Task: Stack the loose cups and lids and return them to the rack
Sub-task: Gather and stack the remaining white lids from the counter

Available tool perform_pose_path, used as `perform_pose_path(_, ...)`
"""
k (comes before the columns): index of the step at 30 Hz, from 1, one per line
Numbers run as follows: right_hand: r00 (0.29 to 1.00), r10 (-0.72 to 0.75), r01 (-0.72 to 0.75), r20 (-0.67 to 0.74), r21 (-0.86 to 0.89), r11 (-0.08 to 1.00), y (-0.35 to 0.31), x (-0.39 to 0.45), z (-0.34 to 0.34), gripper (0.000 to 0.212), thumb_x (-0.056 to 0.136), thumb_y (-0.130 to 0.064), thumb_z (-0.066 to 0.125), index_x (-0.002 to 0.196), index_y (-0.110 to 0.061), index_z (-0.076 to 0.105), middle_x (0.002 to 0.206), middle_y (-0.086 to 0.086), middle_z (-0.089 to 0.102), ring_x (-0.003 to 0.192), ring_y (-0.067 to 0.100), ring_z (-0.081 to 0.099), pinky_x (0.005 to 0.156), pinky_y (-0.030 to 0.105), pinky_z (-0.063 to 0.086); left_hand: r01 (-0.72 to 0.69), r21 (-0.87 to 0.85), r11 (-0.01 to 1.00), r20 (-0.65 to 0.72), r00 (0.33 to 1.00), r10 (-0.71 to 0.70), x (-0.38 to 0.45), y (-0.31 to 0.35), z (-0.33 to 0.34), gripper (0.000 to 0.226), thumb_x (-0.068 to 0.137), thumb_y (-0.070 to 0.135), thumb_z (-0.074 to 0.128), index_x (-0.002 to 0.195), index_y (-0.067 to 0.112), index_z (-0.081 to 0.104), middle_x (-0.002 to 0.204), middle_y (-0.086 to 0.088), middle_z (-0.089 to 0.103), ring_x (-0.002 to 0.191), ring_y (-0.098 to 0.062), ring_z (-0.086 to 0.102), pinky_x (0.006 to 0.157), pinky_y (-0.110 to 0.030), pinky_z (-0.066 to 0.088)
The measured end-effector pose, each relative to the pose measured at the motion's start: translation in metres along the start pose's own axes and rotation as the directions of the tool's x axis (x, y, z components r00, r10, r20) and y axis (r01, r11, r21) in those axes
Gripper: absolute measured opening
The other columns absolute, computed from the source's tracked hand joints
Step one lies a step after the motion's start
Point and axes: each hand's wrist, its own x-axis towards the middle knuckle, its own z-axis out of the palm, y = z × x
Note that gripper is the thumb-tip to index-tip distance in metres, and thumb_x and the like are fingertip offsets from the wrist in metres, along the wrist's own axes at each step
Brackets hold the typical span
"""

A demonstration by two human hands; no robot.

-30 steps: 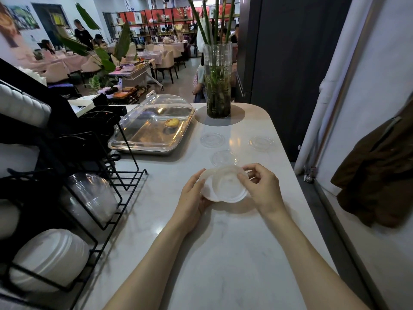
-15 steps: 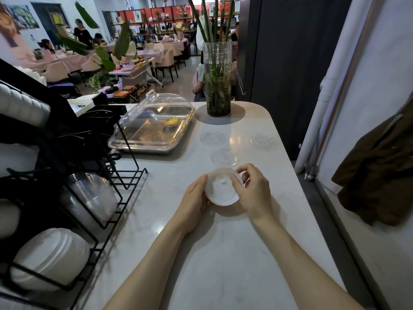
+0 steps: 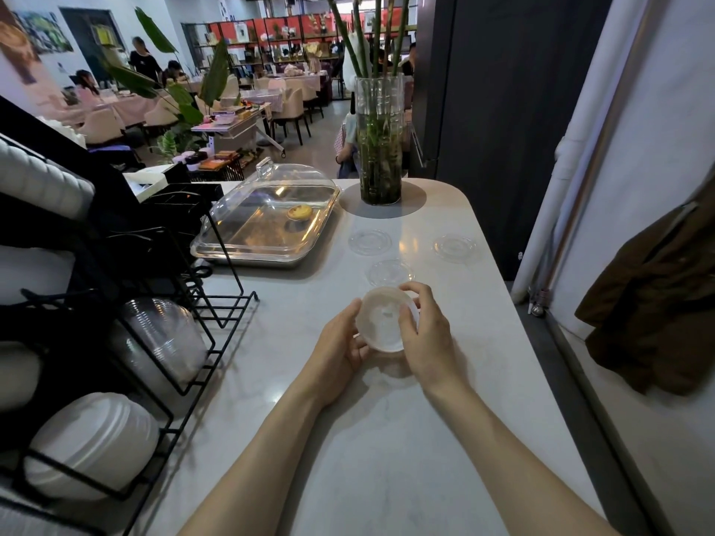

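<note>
A small stack of white plastic lids [image 3: 381,319] is held above the white counter [image 3: 387,439] between my two hands. My left hand [image 3: 342,344] cups its left rim and my right hand [image 3: 423,330] covers its right side. Three clear flat lids lie loose farther back: one [image 3: 390,271] just beyond the stack, one [image 3: 369,241] near the vase, one [image 3: 454,246] to the right. The black wire rack [image 3: 182,384] at the left holds a sleeve of clear domed lids [image 3: 164,338] and a stack of white lids [image 3: 93,442].
A clear-domed metal tray [image 3: 267,226] with one egg tart stands at the back left. A tall glass vase [image 3: 379,141] with green stems sits at the counter's far end. A brown jacket [image 3: 657,315] hangs at the right, past the counter's edge.
The two offset white lids have been pushed together into one aligned stack, and my hands have closed in tighter around it.
</note>
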Motion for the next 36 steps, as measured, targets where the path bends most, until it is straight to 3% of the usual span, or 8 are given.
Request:
perform_pose_path(5, 1.000, 0.011, -0.012, -0.011, -0.013, 1.000, -0.013, 0.002, 0.002, 0.024, 0.097, -0.011, 0.049, 0.115, -0.020, 0.063, 0.109, 0.004, 0.064, 0.104, 0.024, 0.057, 0.091, 0.035, 0.047, 0.112, -0.061, 0.992, 0.036, 0.993, -0.110, -0.003, -0.001, 0.009, 0.063, 0.105, 0.056, 0.040, 0.145, 0.011, 0.058, 0.147, -0.023, 0.057, 0.127, -0.032, 0.058, 0.106, -0.046, 0.046)
perform_pose_path(12, 0.993, 0.054, -0.025, 0.107, -0.255, 0.967, -0.026, 0.002, 0.003, 0.043, 0.098, -0.019, 0.045, 0.138, -0.030, 0.056, 0.130, 0.005, 0.061, 0.118, 0.031, 0.049, 0.102, 0.044, 0.041, 0.196, -0.132, 0.972, 0.070, 0.980, -0.188, -0.011, -0.003, 0.020, 0.062, 0.102, 0.061, 0.039, 0.146, 0.022, 0.058, 0.145, -0.014, 0.061, 0.124, -0.026, 0.063, 0.098, -0.041, 0.055)
perform_pose_path(18, 0.969, 0.073, -0.025, 0.238, -0.200, 0.979, -0.035, 0.006, 0.006, 0.044, 0.106, -0.034, 0.037, 0.149, -0.029, 0.046, 0.145, 0.004, 0.055, 0.133, 0.032, 0.047, 0.112, 0.046, 0.037, 0.129, -0.305, 0.944, -0.002, 0.991, -0.136, -0.021, 0.000, 0.031, 0.051, 0.099, 0.048, 0.061, 0.142, 0.020, 0.063, 0.155, -0.014, 0.052, 0.145, -0.027, 0.048, 0.127, -0.047, 0.027)
perform_pose_path(22, 0.976, 0.055, -0.033, 0.212, -0.106, 0.994, -0.047, 0.004, -0.001, 0.046, 0.101, -0.035, 0.053, 0.145, -0.027, 0.048, 0.139, 0.006, 0.055, 0.127, 0.026, 0.050, 0.106, 0.040, 0.043, 0.089, -0.211, 0.973, -0.071, 0.992, -0.106, -0.026, 0.015, 0.028, 0.035, 0.096, 0.051, 0.059, 0.115, 0.025, 0.073, 0.122, -0.011, 0.070, 0.116, -0.027, 0.067, 0.095, -0.041, 0.057)
perform_pose_path(25, 0.975, -0.062, 0.056, 0.214, 0.031, 0.998, -0.057, -0.002, -0.010, 0.035, 0.097, -0.034, 0.061, 0.132, -0.029, 0.059, 0.127, -0.007, 0.060, 0.116, 0.011, 0.053, 0.088, 0.011, 0.041, 0.019, -0.254, 0.967, -0.137, 0.989, -0.055, -0.026, 0.026, 0.023, 0.031, 0.094, 0.048, 0.061, 0.116, 0.027, 0.063, 0.106, -0.012, 0.071, 0.108, -0.031, 0.069, 0.083, -0.043, 0.062)
perform_pose_path(27, 0.935, -0.126, 0.089, 0.331, 0.123, 0.988, -0.066, -0.008, -0.015, 0.026, 0.096, -0.039, 0.062, 0.121, -0.034, 0.066, 0.115, -0.017, 0.066, 0.107, 0.001, 0.058, 0.080, 0.009, 0.041, -0.022, -0.253, 0.967, -0.168, 0.986, -0.021, -0.027, 0.031, 0.021, 0.038, 0.095, 0.052, 0.058, 0.124, 0.027, 0.056, 0.098, -0.012, 0.074, 0.094, -0.030, 0.074, 0.080, -0.044, 0.062)
perform_pose_path(31, 0.850, -0.219, 0.157, 0.480, 0.167, 0.973, -0.081, -0.018, -0.018, 0.014, 0.092, -0.049, 0.061, 0.103, -0.055, 0.070, 0.106, -0.018, 0.071, 0.104, -0.003, 0.062, 0.082, 0.010, 0.044, -0.017, -0.179, 0.984, -0.234, 0.972, -0.026, -0.031, 0.037, 0.018, 0.065, 0.095, 0.067, 0.050, 0.143, 0.024, 0.046, 0.121, -0.018, 0.055, 0.113, -0.040, 0.063, 0.097, -0.050, 0.054)
perform_pose_path(36, 0.855, -0.181, 0.085, 0.487, 0.212, 0.974, -0.081, -0.024, -0.015, 0.017, 0.094, -0.028, 0.067, 0.101, -0.040, 0.077, 0.097, -0.012, 0.076, 0.088, 0.002, 0.068, 0.074, 0.010, 0.045, -0.028, -0.199, 0.980, -0.241, 0.970, -0.021, -0.041, 0.037, 0.011, 0.063, 0.094, 0.065, 0.053, 0.142, 0.023, 0.048, 0.136, -0.010, 0.056, 0.107, -0.031, 0.073, 0.077, -0.042, 0.061)
